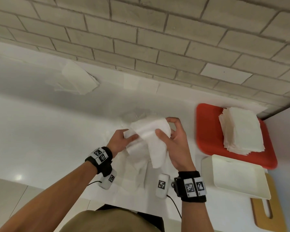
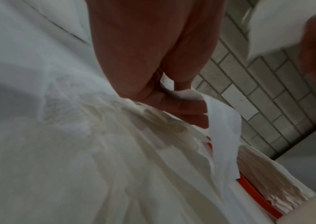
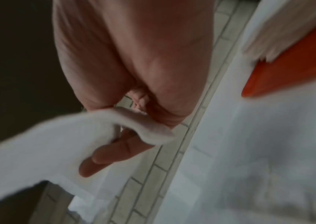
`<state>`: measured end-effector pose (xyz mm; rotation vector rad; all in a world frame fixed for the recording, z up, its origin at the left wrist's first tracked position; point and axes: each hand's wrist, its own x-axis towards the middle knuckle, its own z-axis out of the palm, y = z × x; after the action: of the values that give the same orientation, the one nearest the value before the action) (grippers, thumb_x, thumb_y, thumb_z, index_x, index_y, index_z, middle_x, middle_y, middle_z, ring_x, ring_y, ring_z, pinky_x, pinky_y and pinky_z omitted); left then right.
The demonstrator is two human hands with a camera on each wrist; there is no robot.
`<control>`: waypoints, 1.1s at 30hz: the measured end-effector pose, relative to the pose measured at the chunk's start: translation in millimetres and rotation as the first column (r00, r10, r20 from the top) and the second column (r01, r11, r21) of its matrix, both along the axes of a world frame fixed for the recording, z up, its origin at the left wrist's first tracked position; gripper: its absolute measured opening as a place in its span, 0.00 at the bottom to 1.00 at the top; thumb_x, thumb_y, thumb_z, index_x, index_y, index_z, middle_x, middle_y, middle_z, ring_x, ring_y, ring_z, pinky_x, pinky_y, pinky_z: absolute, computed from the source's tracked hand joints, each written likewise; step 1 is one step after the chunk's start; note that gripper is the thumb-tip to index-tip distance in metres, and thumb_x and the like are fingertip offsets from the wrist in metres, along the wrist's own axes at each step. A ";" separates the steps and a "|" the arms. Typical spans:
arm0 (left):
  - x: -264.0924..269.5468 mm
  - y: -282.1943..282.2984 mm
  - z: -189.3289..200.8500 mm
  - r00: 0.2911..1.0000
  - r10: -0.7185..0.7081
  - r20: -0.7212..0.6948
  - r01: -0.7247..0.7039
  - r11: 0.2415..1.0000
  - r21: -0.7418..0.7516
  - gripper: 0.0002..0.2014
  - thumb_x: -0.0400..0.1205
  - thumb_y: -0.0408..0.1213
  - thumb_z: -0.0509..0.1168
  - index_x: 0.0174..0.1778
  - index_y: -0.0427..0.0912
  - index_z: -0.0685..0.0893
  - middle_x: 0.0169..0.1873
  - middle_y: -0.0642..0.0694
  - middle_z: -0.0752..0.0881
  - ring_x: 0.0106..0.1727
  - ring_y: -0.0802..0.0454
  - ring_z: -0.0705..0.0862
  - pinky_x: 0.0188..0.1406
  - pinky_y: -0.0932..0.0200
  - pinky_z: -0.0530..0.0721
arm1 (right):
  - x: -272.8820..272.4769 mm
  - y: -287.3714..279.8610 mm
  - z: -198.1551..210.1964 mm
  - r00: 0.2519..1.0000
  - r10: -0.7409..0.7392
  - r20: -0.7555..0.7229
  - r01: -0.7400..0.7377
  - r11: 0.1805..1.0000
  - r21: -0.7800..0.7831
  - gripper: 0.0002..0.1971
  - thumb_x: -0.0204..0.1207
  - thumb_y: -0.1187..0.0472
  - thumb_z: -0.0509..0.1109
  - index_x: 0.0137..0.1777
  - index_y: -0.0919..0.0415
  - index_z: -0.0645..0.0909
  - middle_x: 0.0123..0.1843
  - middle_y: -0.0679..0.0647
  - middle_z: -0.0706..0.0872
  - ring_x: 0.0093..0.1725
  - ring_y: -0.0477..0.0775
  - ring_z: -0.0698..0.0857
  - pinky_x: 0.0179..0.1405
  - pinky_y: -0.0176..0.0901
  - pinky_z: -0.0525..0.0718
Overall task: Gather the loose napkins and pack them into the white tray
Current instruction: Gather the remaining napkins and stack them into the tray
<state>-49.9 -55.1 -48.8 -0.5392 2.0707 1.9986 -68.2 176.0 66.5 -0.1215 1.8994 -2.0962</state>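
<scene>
Over the middle of the white counter both hands hold white napkins. My right hand (image 1: 164, 127) pinches a folded napkin (image 1: 149, 131) between thumb and fingers; it drapes over the fingers (image 3: 114, 151) in the right wrist view. My left hand (image 1: 130, 139) grips another napkin (image 2: 224, 136) from the loose crumpled pile (image 1: 137, 166) beneath. The white tray (image 1: 238, 176) lies at the right front and holds nothing.
A red tray (image 1: 206, 131) at the right back carries a tall stack of napkins (image 1: 241, 129). A wooden board (image 1: 264, 218) lies under the white tray. Another napkin pile (image 1: 79, 79) sits far left by the brick wall (image 1: 141, 30).
</scene>
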 end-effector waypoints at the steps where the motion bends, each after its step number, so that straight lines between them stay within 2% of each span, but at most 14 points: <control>1: 1.9 0.3 0.8 1.000 0.014 0.019 -0.014 1.000 0.013 0.12 0.85 0.45 0.78 0.55 0.40 0.93 0.47 0.42 0.97 0.48 0.41 0.96 0.47 0.46 0.94 | 1.2 -4.8 2.2 1.000 0.012 0.016 -0.011 0.999 -0.042 0.19 0.85 0.67 0.78 0.72 0.57 0.78 0.57 0.64 0.95 0.51 0.60 0.93 0.49 0.56 0.92; 4: 5.1 -1.4 -4.8 0.996 0.038 0.082 -0.045 0.996 0.082 0.10 0.90 0.38 0.71 0.58 0.35 0.92 0.51 0.36 0.96 0.52 0.38 0.95 0.52 0.43 0.95 | 5.4 -24.9 -19.0 1.000 -0.003 0.016 0.001 0.990 0.140 0.11 0.86 0.60 0.79 0.66 0.57 0.87 0.58 0.54 0.96 0.55 0.55 0.96 0.55 0.54 0.95; 7: 7.3 -5.5 -8.2 0.990 0.053 0.128 -0.071 0.989 0.133 0.14 0.92 0.34 0.62 0.68 0.33 0.88 0.54 0.31 0.93 0.49 0.42 0.94 0.49 0.47 0.94 | 6.3 -43.3 -66.5 0.999 -0.032 0.045 0.012 0.922 0.386 0.05 0.85 0.50 0.79 0.54 0.49 0.90 0.51 0.46 0.96 0.49 0.48 0.95 0.55 0.56 0.94; 10: 8.7 -5.0 -0.1 0.984 0.084 0.154 -0.111 0.977 0.180 0.18 0.96 0.42 0.56 0.66 0.39 0.90 0.52 0.39 0.96 0.51 0.41 0.94 0.50 0.47 0.93 | 2.9 -53.5 -103.9 0.999 0.017 0.035 -0.032 0.849 0.528 0.11 0.85 0.44 0.75 0.47 0.48 0.85 0.48 0.44 0.92 0.46 0.47 0.90 0.52 0.50 0.87; 14: 5.8 -6.0 9.5 0.962 0.140 0.233 -0.201 0.944 0.261 0.32 0.95 0.60 0.49 0.65 0.39 0.90 0.54 0.38 0.96 0.54 0.38 0.94 0.53 0.45 0.90 | -10.3 -55.5 -125.3 0.999 -0.021 0.027 0.000 0.793 0.609 0.23 0.83 0.35 0.69 0.59 0.56 0.85 0.61 0.54 0.91 0.61 0.59 0.86 0.67 0.55 0.86; 17: 5.3 -8.0 14.7 0.968 0.084 0.236 -0.157 0.937 0.311 0.40 0.91 0.71 0.42 0.68 0.46 0.90 0.58 0.38 0.95 0.58 0.39 0.94 0.59 0.44 0.90 | -19.3 -55.1 -131.6 0.997 0.071 0.018 -0.065 0.744 0.664 0.17 0.87 0.38 0.70 0.55 0.53 0.81 0.57 0.52 0.88 0.58 0.60 0.83 0.61 0.52 0.82; 19: 5.2 -7.7 15.3 0.979 0.067 0.195 -0.121 0.952 0.281 0.37 0.91 0.70 0.48 0.68 0.46 0.91 0.57 0.40 0.96 0.58 0.40 0.95 0.63 0.40 0.91 | -23.5 -56.7 -128.5 0.990 0.142 0.014 -0.109 0.689 0.717 0.22 0.87 0.35 0.69 0.61 0.55 0.83 0.59 0.54 0.91 0.61 0.63 0.87 0.62 0.55 0.86; 21: 4.8 -9.2 11.0 0.989 0.102 0.104 -0.115 0.985 0.129 0.21 0.92 0.55 0.65 0.65 0.41 0.90 0.53 0.42 0.96 0.55 0.41 0.96 0.61 0.32 0.92 | -32.1 -57.2 -118.2 0.988 0.153 -0.012 -0.092 0.653 0.752 0.23 0.85 0.30 0.66 0.60 0.50 0.84 0.54 0.49 0.92 0.57 0.59 0.90 0.59 0.55 0.88; 23: 5.3 -14.3 4.5 0.993 0.112 0.020 -0.113 0.994 0.011 0.13 0.89 0.44 0.73 0.63 0.40 0.90 0.52 0.44 0.96 0.52 0.42 0.96 0.56 0.28 0.93 | -52.2 -57.0 -110.1 0.994 0.030 -0.101 0.062 0.612 0.788 0.21 0.86 0.32 0.66 0.57 0.50 0.82 0.53 0.49 0.92 0.56 0.58 0.90 0.57 0.54 0.88; 25: 7.5 -17.1 8.6 0.992 0.120 -0.023 -0.121 0.992 -0.032 0.12 0.86 0.43 0.76 0.61 0.42 0.90 0.51 0.46 0.97 0.52 0.45 0.96 0.56 0.34 0.94 | -79.6 -53.6 -112.8 0.975 -0.098 -0.200 0.222 0.522 0.824 0.22 0.87 0.37 0.68 0.64 0.55 0.81 0.61 0.56 0.89 0.62 0.65 0.87 0.59 0.56 0.86; 26: 8.2 -19.1 11.6 0.989 0.138 -0.053 -0.141 0.989 -0.046 0.11 0.85 0.43 0.78 0.59 0.42 0.91 0.49 0.47 0.97 0.51 0.47 0.96 0.55 0.38 0.95 | -92.4 -53.5 -113.9 0.976 -0.109 -0.186 0.216 0.453 0.865 0.27 0.85 0.37 0.70 0.72 0.58 0.78 0.67 0.59 0.85 0.67 0.68 0.84 0.63 0.59 0.84; 29: 9.7 -24.0 26.9 0.959 0.253 -0.129 -0.252 0.967 0.023 0.11 0.82 0.38 0.81 0.57 0.39 0.92 0.48 0.49 0.97 0.50 0.52 0.96 0.51 0.52 0.93 | -120.4 -53.8 -128.4 0.999 -0.037 0.026 -0.014 0.282 0.959 0.47 0.76 0.32 0.76 0.85 0.61 0.66 0.81 0.61 0.76 0.80 0.71 0.74 0.74 0.66 0.78; 31: 9.5 -30.5 36.7 0.931 0.330 -0.159 -0.311 0.941 0.132 0.14 0.80 0.35 0.82 0.60 0.36 0.93 0.54 0.44 0.97 0.58 0.44 0.96 0.61 0.46 0.92 | -134.7 -50.6 -137.8 0.993 -0.021 0.115 -0.101 0.344 0.934 0.47 0.71 0.31 0.79 0.83 0.60 0.73 0.78 0.59 0.81 0.80 0.71 0.75 0.74 0.64 0.78; 33: 8.3 -37.7 51.7 0.908 0.370 -0.198 -0.335 0.923 0.188 0.15 0.80 0.37 0.81 0.60 0.36 0.94 0.57 0.40 0.96 0.61 0.40 0.94 0.66 0.41 0.90 | -143.7 -45.2 -139.5 0.996 -0.016 0.088 -0.071 0.463 0.884 0.41 0.67 0.31 0.80 0.73 0.58 0.84 0.69 0.56 0.89 0.73 0.68 0.84 0.69 0.57 0.84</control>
<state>-41.5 -92.8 2.9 -0.7290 2.0396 2.5098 -211.9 130.8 -73.0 0.1791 2.6314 -0.7875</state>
